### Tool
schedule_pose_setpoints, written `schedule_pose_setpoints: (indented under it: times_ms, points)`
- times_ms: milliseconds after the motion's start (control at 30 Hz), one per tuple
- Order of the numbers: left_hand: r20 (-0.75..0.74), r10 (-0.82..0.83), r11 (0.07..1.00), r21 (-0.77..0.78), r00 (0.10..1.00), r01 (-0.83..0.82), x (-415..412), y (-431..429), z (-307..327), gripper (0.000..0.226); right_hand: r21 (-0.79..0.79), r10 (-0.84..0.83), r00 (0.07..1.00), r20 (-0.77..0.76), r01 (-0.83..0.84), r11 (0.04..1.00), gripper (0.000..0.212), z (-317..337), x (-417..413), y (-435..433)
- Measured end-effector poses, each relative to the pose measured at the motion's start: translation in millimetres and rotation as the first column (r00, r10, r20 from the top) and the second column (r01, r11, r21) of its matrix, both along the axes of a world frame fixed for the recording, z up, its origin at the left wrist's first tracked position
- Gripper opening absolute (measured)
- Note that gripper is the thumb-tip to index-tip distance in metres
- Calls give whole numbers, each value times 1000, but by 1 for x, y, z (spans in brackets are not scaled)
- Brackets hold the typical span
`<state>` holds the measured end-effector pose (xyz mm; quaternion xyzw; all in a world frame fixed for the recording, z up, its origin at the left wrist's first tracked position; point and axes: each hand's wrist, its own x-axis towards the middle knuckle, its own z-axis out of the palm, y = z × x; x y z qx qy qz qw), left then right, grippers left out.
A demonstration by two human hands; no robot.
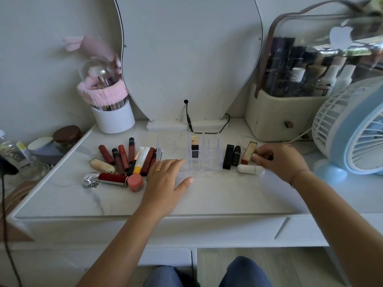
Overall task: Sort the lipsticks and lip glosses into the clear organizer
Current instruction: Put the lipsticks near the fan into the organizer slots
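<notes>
One lipstick point(195, 149), black with a gold top, stands upright in a left-hand slot of the clear organizer point(209, 156), which sits in the middle of the white bench point(207, 195), in front of the mirror point(186, 59). Just right of the organizer lie a square black lipstick point(228, 157), a rounded black lipstick point(236, 155), a cream-and-red lipstick point(248, 153) and, nearer the bench's front edge, a white capsule-shaped tube point(249, 169).

The right grip point(278, 160) hangs over this group with its fingers curled down and its fingertips against the cream-and-red lipstick. Something dark shows under the palm, and I cannot tell whether it has hold of anything.

The left grip point(165, 179) lies flat on the bench with straight fingers and holds nothing; its fingertips are just beside the organizer's front left corner.

Left of that lies a loose heap of dark red lip glosses point(122, 158), with a white-and-yellow tube point(141, 159) across them, a cream tube point(101, 165), a red lipstick with a silver cap point(113, 179) and a pink pot point(135, 182).

Farther out are a white brush holder point(114, 118) on the left, a clear-topped cosmetic case point(290, 112) and a blue-and-white fan point(356, 125) on the right.
</notes>
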<state>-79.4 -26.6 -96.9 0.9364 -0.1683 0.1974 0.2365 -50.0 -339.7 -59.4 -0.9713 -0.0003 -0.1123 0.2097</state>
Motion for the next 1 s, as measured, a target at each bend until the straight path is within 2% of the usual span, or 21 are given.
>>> schedule_pose_setpoints:
  times_ms: [100,267,367,433,567,733,900,1000]
  points:
    - [3,6,1000,-11,1000,-6,0,0,0,50,87,-10,1000,-11,11,996,22,2,0,0]
    - [3,3,1000,-4,1000,-3,1,0,-2,52,305,11,997,72,-33,952,24,10,-7,0]
    - [-6,-4,1000,25,1000,4,2,1,-3,54,538,121,985,121,-167,826,26,22,-13,12]
    - [-4,-2,1000,19,1000,2,1,2,-3,54,618,214,963,162,-268,739,30,28,-17,26]
    - [15,2,1000,-15,1000,-2,-1,0,-1,52,674,359,909,209,-400,621,32,35,-20,60]
    - [14,-4,1000,-17,1000,4,-1,-1,0,53,612,408,883,231,-458,645,24,34,-15,94]
    - [31,1,1000,-26,1000,0,-1,-1,0,52,716,418,877,238,-449,535,17,26,-6,117]
    - [36,3,1000,-20,999,-3,-1,-1,0,52,711,391,896,210,-415,568,10,19,-1,124]
